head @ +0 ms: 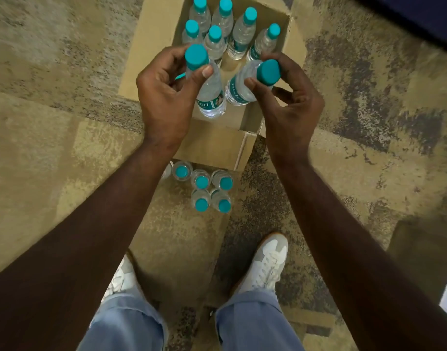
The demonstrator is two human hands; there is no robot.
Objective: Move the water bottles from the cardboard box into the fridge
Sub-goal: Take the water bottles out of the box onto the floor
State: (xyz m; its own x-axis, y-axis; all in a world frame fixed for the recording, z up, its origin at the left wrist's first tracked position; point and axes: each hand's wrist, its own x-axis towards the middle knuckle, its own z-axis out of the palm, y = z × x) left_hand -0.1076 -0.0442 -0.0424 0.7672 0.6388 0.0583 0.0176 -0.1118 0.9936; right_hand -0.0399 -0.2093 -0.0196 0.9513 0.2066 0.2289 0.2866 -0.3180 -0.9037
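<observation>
Here, fingers (207, 71) pinch each bottle's (212, 95) neck.

A: count check, bottles in the cardboard box (151, 41)?
B: 6 standing in the box (242, 34), all teal caps
A: held ones?
B: 2. one in the left hand (164, 92), bottle (211, 97), one in the right hand (290, 97), bottle (238, 88)
A: floor?
B: 5 with caps showing in the cluster on the carpet (204, 184), plus a sliver of clear plastic (166, 171) at its left edge, cannot tell if that's a sixth
A: so 13 sure, maybe 14
B: yes. also 1 box, 2 hands, 2 white shoes (268, 262)
A: teal caps total?
B: 13 visible
</observation>
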